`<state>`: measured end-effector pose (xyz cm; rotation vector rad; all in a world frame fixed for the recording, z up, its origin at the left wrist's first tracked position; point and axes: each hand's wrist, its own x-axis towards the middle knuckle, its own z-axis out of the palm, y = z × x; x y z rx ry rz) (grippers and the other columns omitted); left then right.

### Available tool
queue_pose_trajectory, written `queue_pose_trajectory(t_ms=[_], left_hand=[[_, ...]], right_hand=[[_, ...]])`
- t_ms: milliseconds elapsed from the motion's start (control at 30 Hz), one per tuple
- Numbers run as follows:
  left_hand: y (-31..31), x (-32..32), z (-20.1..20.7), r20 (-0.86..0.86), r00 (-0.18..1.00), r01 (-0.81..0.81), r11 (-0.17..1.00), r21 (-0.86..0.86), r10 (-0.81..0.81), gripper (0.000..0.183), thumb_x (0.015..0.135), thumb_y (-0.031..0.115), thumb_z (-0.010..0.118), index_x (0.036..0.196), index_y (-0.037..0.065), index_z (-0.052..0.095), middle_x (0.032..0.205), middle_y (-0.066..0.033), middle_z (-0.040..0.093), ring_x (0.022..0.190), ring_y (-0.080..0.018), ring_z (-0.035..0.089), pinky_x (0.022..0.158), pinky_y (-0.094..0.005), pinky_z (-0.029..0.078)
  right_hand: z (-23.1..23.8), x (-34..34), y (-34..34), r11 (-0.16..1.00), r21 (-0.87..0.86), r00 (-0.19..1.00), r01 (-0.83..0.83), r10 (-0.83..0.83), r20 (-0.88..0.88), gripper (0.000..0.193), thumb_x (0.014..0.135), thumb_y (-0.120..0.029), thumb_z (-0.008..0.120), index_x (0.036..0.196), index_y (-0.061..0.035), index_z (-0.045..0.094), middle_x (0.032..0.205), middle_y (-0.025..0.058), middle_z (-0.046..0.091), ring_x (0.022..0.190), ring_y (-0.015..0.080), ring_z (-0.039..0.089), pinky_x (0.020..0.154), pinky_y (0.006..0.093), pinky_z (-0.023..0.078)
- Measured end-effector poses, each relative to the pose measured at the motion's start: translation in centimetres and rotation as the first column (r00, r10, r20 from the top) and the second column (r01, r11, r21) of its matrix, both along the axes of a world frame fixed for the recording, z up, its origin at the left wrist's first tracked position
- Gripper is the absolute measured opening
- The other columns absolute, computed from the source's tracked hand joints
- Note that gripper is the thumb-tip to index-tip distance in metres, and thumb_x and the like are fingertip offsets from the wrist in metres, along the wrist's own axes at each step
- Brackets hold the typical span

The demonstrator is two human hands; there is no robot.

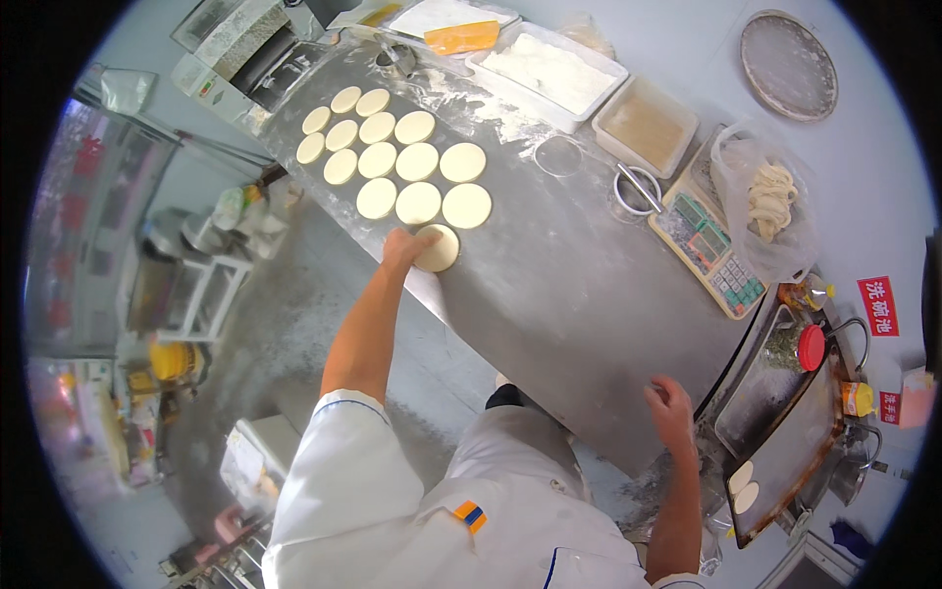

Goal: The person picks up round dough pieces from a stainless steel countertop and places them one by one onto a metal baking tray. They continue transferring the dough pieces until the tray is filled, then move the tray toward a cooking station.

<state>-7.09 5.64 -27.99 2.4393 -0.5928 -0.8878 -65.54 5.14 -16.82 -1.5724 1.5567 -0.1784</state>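
Several flat, pale dough rounds (417, 163) lie in rough rows on the far left of the grey worktable (579, 294). My left hand (400, 249) is at the nearest dough round (441, 251), by the table's left edge. Its thumb lies over the top of that round, and the other fingers are closed in at its rim, partly hidden. Over the near right part of the table is my right hand (673, 410), empty, its fingers loosely bent and a little apart.
A white tub of flour (549, 74), a box of tan powder (648, 123) and a scale (706, 250) line the back. Bagged dough (772, 201) sits beside the scale. To the right, a dark baking tray (790, 447) bears two dough rounds (744, 488). A steel cup (636, 191) stands nearby.
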Motion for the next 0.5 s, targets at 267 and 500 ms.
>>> queue_pose_trajectory(t_ms=[267,500], left_hand=[[0.3,1.1,-0.7,-0.057,0.998,0.033,0.993,-0.11,-0.04,0.062,0.07,0.041,0.091,0.098,-0.01,0.069,0.092,-0.0185,0.072,0.075,-0.025,0.071,0.057,-0.0361,0.056],[-0.1,0.5,0.1,-0.337,0.941,-0.083,0.982,-0.17,0.021,0.041,0.082,0.027,0.082,0.103,-0.005,0.069,0.094,-0.012,0.07,0.081,-0.02,0.068,0.066,-0.036,0.055]], right_hand=[[-0.3,14.4,-2.6,0.966,0.021,0.959,-0.259,0.255,0.12,0.04,0.091,-0.028,0.068,0.12,-0.0016,0.068,0.109,0.0172,0.07,0.096,0.0279,0.067,0.086,0.0383,0.052],[-2.2,20.2,-2.9,0.921,0.144,0.927,-0.362,0.339,0.16,0.034,0.092,-0.026,0.068,0.115,-0.0016,0.068,0.102,0.0106,0.071,0.096,0.0186,0.065,0.085,0.032,0.05]])
